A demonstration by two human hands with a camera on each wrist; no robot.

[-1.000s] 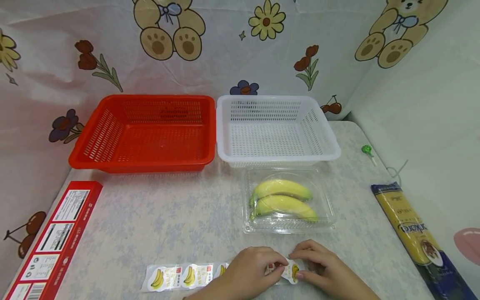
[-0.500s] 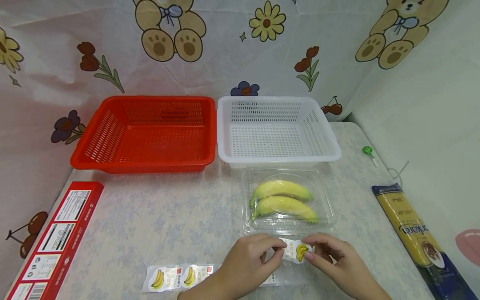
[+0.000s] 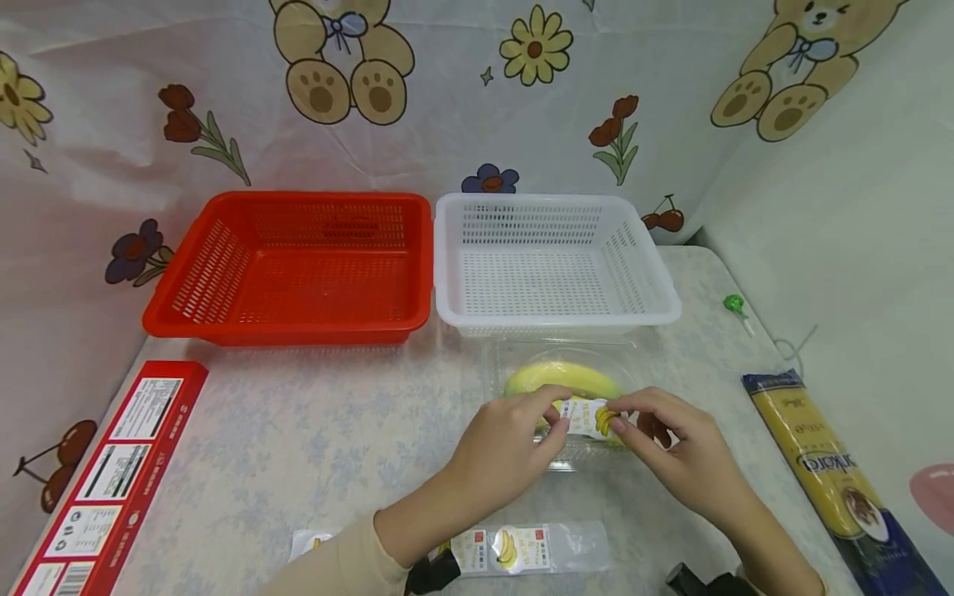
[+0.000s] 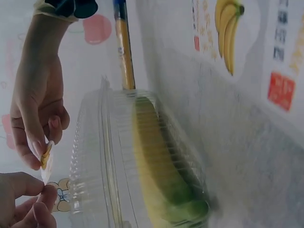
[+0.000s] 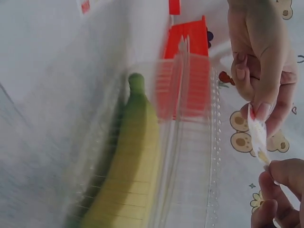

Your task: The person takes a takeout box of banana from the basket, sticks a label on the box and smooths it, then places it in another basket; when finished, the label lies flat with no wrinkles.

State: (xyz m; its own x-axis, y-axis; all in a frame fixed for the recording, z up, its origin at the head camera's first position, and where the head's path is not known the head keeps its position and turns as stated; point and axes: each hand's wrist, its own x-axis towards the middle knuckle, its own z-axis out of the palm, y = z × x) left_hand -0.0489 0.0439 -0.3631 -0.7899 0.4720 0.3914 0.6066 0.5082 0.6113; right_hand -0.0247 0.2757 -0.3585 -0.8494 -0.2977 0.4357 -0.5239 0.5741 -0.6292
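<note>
In the head view a banana label (image 3: 580, 416) is stretched between both hands, over a clear plastic clamshell box (image 3: 514, 354). My left hand (image 3: 501, 443) pinches its left end between thumb and fingertips; my right hand (image 3: 681, 447) pinches the right end. Two bananas lie inside the shut box: the far banana (image 3: 562, 377) shows well, while the near one is mostly behind the hands and label. The wrist views show the label (image 5: 258, 133) held above the box lid, apart from it. A strip of banana labels (image 3: 522, 550) lies nearer the front, partly under the left forearm.
A red basket (image 3: 320, 327) and a white basket (image 3: 559, 319) stand side by side behind the box. On the left lies a red carton (image 3: 127, 472); on the right are a yellow and blue pasta packet (image 3: 827, 463) and a green lollipop (image 3: 734, 304).
Both hands have lifted one label off the strip and carried it forward from the strip to above the clamshell box. More of the strip's right part now shows.
</note>
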